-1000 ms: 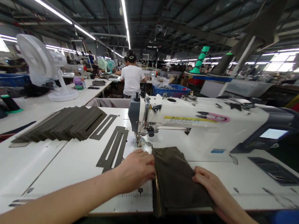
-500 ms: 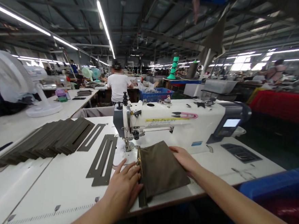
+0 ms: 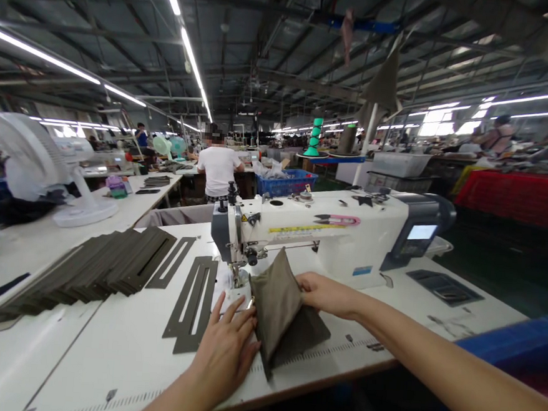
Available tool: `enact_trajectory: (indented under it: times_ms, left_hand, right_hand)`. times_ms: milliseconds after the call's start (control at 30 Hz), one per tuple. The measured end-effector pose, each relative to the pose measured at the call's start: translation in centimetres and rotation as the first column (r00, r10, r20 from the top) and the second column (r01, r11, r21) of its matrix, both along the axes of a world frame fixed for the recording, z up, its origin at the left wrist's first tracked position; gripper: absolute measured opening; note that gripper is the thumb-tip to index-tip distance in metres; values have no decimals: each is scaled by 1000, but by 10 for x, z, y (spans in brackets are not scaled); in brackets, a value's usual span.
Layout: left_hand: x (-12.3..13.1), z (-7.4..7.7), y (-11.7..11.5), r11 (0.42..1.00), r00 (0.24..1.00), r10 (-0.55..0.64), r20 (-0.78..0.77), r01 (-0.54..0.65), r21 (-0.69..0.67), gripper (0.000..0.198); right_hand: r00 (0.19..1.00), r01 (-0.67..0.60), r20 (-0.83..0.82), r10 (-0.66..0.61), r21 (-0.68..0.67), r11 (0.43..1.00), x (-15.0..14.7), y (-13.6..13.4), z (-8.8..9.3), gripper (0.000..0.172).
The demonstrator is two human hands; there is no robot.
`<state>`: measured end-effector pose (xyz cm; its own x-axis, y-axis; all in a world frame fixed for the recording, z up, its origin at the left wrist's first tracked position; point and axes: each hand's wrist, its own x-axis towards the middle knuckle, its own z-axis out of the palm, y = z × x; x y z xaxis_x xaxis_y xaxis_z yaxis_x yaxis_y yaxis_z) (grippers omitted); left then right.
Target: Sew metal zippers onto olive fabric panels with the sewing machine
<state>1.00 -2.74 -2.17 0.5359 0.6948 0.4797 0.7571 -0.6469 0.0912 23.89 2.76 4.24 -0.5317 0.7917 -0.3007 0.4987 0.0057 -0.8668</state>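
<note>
An olive-brown fabric piece (image 3: 274,299) lies on the machine table in front of the needle area, lifted and folded over along its right part. Its left edge carries a small gold-coloured metal part, which looks like a zipper pull. My left hand (image 3: 229,346) rests flat at that edge, fingers spread, with the thumb side against the fabric. My right hand (image 3: 326,294) is closed on the raised right side of the fabric, its fingertips partly hidden. The presser foot of the white sewing machine (image 3: 296,223) stands just beyond my left fingertips, beside the fabric.
Slotted olive panels (image 3: 192,306) lie left of the needle, near a fanned stack of similar panels (image 3: 96,262). Pink-handled thread snips (image 3: 336,220) sit on the machine arm. A white fan (image 3: 86,211) stands at left. One person (image 3: 219,167) sits ahead; a blue bin (image 3: 494,337) is at right.
My right hand has drawn the fabric's right side up and leftward, so it now folds over, baring the table ruler beneath. My left hand stays at the left edge. The view has shifted slightly.
</note>
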Motion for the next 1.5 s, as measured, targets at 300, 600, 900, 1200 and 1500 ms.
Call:
enact_trajectory:
  times_ms: [300,600,900,1200,1500]
  left_hand:
    - [7,3,1,999,997,43,-67,-44,-7,21]
    - [10,20,1,984,994,63,-84,-76,-158,43]
    - [10,16,4,987,993,57,-99,-71,-143,40]
    - [12,42,49,905,841,-421,-339,414,-97,24]
    - [48,91,26,968,897,52,440,63,-243,11]
  right_hand:
    - [867,226,390,-310,248,942,22,18,-25,40]
    - [784,215,392,-481,555,803,6,32,-51,22]
    - [752,213,374,-543,642,737,15,20,-55,17]
    - [859,331,159,-486,553,765,7,17,-54,21]
    - [772,420,-516,-372,-25,907,56,-36,35,95]
